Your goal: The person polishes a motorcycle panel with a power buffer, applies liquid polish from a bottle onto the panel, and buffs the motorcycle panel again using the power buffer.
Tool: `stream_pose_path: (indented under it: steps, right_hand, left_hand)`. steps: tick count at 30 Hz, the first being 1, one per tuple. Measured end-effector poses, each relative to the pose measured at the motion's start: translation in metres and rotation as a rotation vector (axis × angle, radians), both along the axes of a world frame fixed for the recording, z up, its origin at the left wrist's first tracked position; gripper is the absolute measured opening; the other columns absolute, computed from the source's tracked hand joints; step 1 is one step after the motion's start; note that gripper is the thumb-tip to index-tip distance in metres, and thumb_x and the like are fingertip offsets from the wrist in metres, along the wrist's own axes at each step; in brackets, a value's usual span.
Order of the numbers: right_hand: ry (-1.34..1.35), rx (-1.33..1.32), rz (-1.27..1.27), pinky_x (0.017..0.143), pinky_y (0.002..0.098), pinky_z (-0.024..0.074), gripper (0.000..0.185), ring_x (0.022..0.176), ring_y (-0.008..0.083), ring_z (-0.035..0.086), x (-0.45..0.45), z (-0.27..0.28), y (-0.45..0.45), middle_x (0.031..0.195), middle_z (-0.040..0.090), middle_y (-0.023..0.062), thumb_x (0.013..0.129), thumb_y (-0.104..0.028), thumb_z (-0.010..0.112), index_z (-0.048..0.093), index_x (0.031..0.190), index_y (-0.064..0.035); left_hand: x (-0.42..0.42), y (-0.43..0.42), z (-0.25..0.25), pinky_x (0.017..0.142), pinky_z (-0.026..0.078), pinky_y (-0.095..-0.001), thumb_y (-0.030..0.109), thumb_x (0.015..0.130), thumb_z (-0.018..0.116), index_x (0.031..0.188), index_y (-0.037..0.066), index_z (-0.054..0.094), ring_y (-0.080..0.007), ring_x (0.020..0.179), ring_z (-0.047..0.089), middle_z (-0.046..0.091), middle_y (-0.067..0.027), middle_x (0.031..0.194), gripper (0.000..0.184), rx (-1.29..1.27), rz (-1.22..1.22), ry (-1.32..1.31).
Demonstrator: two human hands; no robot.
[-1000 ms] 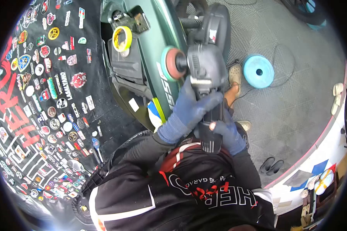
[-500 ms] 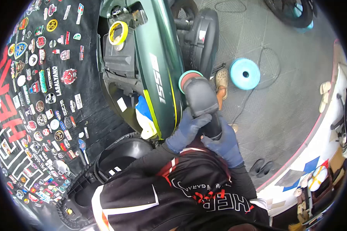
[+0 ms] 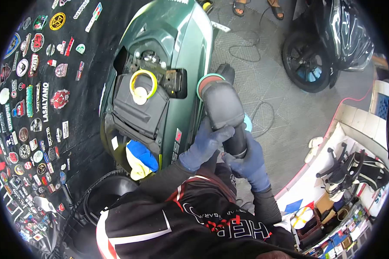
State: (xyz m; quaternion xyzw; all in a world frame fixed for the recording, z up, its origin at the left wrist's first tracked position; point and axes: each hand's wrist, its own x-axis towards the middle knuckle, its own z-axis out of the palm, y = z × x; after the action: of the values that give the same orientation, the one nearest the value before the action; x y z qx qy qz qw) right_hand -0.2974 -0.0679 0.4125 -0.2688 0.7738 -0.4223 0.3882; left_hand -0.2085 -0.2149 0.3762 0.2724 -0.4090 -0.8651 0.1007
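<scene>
A black power polisher point(image 3: 224, 105) with a round red and green pad point(image 3: 208, 82) is held in front of my chest. My left hand point(image 3: 206, 144), in a blue-grey glove, grips it near the head on the left side. My right hand point(image 3: 250, 164), gloved alike, is wrapped round its handle. The pad is beside the green motorcycle body panel point(image 3: 194, 56); whether they touch I cannot tell. A yellow tape roll point(image 3: 143, 86) lies on the black centre part of the motorcycle. A blue and yellow cloth point(image 3: 140, 159) rests near its lower end.
A black mat with stickers point(image 3: 43, 108) covers the left side. Another motorcycle's wheel point(image 3: 307, 60) stands at the upper right. A person's sandalled feet point(image 3: 239, 7) show at the top. A cable point(image 3: 270, 125) and a partly hidden light-blue disc point(image 3: 247, 124) lie on the floor.
The view has turned upward and right, showing more of the second motorcycle and the person's feet. The polisher has swung from over the panel to its right side, still in both hands.
</scene>
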Motion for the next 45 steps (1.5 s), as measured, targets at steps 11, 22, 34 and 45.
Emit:
stream_pose_path:
  steps: [11,22,34,45]
  right_hand:
    - [0.001,-0.084,-0.019,0.084,0.0377,0.0556,0.074,0.095,0.0215,0.070,-0.110,0.048,-0.094,0.107,0.072,0.0182,0.077,-0.038,0.084,0.058,0.132,0.0036]
    - [-0.368,-0.051,0.182,0.100,0.0367,0.0492,0.094,0.115,0.0237,0.064,-0.095,0.031,-0.012,0.127,0.067,0.0197,0.079,-0.051,0.082,0.046,0.150,-0.0011]
    - [-0.662,-0.151,0.108,0.080,0.0342,0.0540,0.072,0.093,0.0189,0.065,-0.123,0.064,0.151,0.106,0.067,0.0143,0.083,-0.049,0.077,0.057,0.128,0.0039]
    - [-0.766,-0.717,0.224,0.071,0.0246,0.0468,0.067,0.078,0.0076,0.055,-0.110,0.145,0.175,0.097,0.060,0.0024,0.084,-0.034,0.079,0.055,0.136,-0.0007]
  left_hand:
    - [-0.119,-0.089,0.028,0.091,0.057,-0.0356,0.044,0.100,0.053,0.126,-0.003,0.059,-0.0219,0.101,0.069,0.069,-0.0141,0.113,0.054,-0.238,0.132,0.055]
    - [-0.072,0.000,0.044,0.086,0.057,-0.0372,0.045,0.100,0.057,0.129,0.000,0.061,-0.0221,0.100,0.067,0.067,-0.0131,0.113,0.054,-0.093,0.178,-0.254]
    - [-0.090,0.139,0.078,0.101,0.048,-0.0384,0.046,0.104,0.056,0.142,0.003,0.045,-0.0200,0.124,0.055,0.058,-0.0068,0.129,0.058,-0.212,-0.094,0.073]
    - [-0.155,0.133,0.283,0.081,0.058,-0.0392,0.063,0.094,0.057,0.132,0.001,0.053,-0.0240,0.091,0.069,0.067,-0.0135,0.103,0.073,-0.366,0.090,0.459]
